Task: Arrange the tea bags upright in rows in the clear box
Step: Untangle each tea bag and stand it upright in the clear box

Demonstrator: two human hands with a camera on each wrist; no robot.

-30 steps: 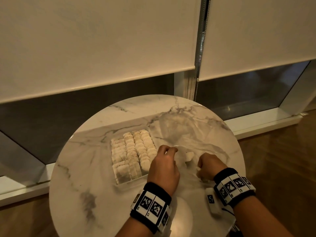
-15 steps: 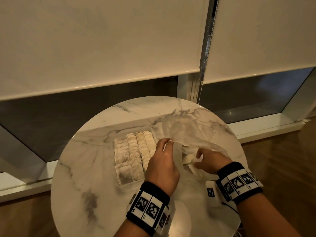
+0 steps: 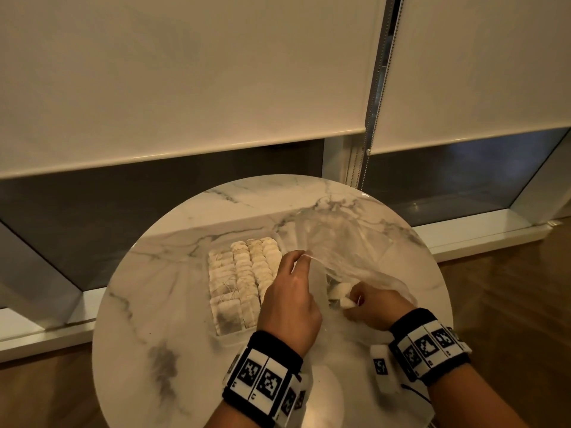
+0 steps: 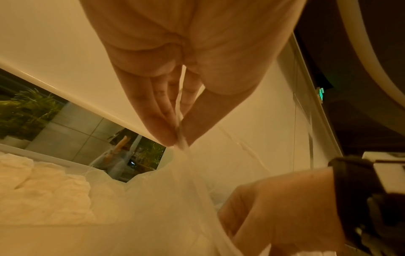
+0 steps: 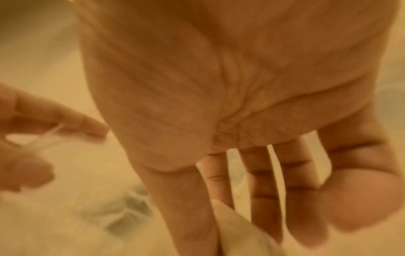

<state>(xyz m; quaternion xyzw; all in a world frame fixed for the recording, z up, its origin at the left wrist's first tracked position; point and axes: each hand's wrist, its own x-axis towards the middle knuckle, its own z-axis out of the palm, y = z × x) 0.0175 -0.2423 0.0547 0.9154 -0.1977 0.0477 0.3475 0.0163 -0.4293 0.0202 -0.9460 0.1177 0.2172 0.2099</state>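
Observation:
A clear box (image 3: 223,332) on the round marble table (image 3: 148,304) holds rows of upright white tea bags (image 3: 244,273). Right of it lies a thin clear plastic bag (image 3: 349,248). My left hand (image 3: 290,301) pinches the bag's edge (image 4: 180,138) between thumb and fingers and lifts it. My right hand (image 3: 375,305) reaches into the bag's mouth and pinches a white tea bag (image 3: 346,302), seen between thumb and fingers (image 5: 236,230). Another tea bag (image 3: 338,290) lies just beyond it inside the plastic.
The table stands against a low window sill (image 3: 482,233) with roller blinds (image 3: 185,72) above and a bead chain (image 3: 375,88) hanging between them. Wooden floor (image 3: 519,304) lies to the right. A white tag (image 3: 381,369) sits by my right wrist.
My left hand has raised the plastic bag's edge. My right hand has moved into the bag's mouth and taken hold of a tea bag. The view has tilted slightly.

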